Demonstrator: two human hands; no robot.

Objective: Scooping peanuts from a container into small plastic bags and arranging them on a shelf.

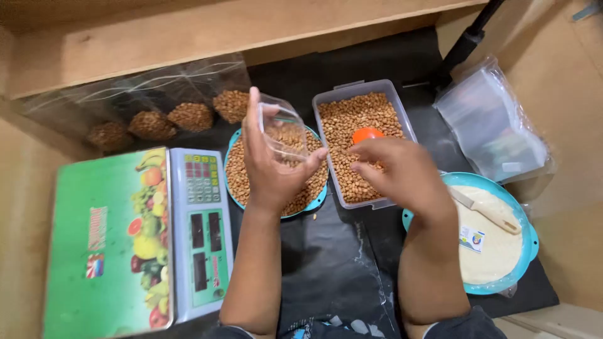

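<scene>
My left hand [270,160] holds a small clear plastic bag [284,132] up over a teal bowl [233,194] full of brown peanuts. My right hand [396,172] hovers over a clear rectangular tub [402,113] that is also full of peanuts, its fingers bent toward the bag's mouth and pinched together. Whether they hold any nuts is hidden. An orange scoop [367,134] lies in the tub just beyond my right fingers.
A digital scale [201,232] with a green fruit-printed platform [103,245] stands at the left. Several filled clear bags of peanuts [188,116] line the back. At the right are a teal bowl of white powder [527,251] with a scoop [490,213] and a stack of clear bags [490,122].
</scene>
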